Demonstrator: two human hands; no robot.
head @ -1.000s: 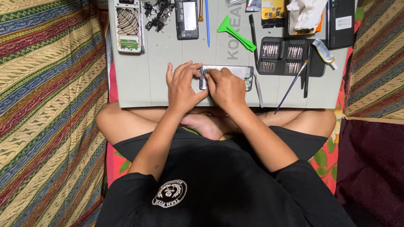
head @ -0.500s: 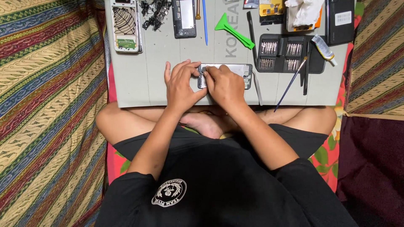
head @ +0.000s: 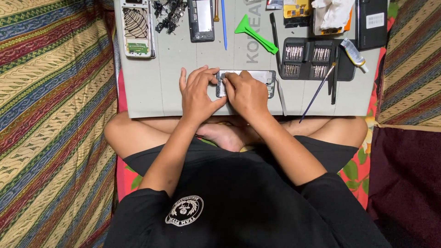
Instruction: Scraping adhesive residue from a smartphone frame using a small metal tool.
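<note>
Phone frame (head: 257, 78), stripped and silver, lay flat near the front edge of the grey work surface (head: 151, 92), right between your two hands. Your left hand (head: 197, 94) had its fingers curled over the frame's left end, pinning it down, and your right hand (head: 245, 94) was closed over the middle, fingertips pressed together on something too small to make out. By my reading you were partway through the teardown: the frame looked open, with no back cover on it. A second opened phone body (head: 136, 30) sat at the far left, a dark slim part (head: 200, 20) lay beside a heap of small black pieces (head: 167, 14), and the green pry tool (head: 255, 32) rested unused. The bit case (head: 308, 57) stood open just right of the frame, with a thin blue-handled tool (head: 317, 94) leaning off it. What remained inside the frame was hidden under your hands.
</note>
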